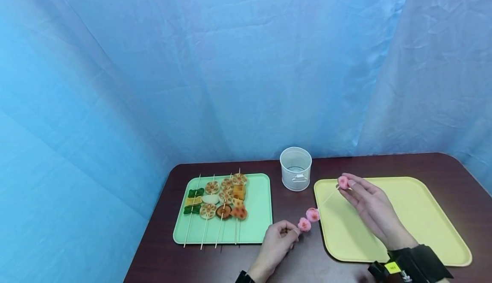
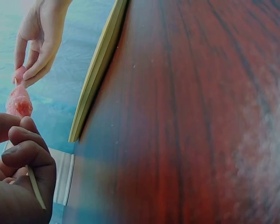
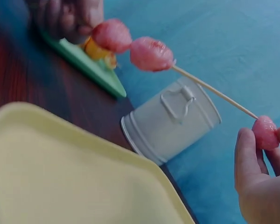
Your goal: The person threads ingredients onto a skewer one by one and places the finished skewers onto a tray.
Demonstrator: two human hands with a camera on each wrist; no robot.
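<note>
My left hand point(image 1: 277, 245) grips the lower end of a thin wooden skewer point(image 3: 214, 91), whose tail sticks out below the curled fingers in the left wrist view. Two pink balls point(image 3: 151, 54) are threaded on it close to that hand. At the skewer's far tip, my right hand point(image 1: 372, 208) pinches a third pink ball point(image 3: 266, 132) between thumb and fingers. Bare stick shows between this ball and the other two. The skewer slants up to the right, reaching over the left edge of the yellow tray point(image 1: 415, 231).
Left on the dark table point(image 1: 153, 249), a green tray point(image 1: 259, 197) carries several skewers of food pieces, lotus-root slices point(image 1: 208, 210) among them. A white bucket point(image 1: 295, 169) with a small handle stands at the back between the trays. Blue cloth point(image 1: 246, 69) hangs behind.
</note>
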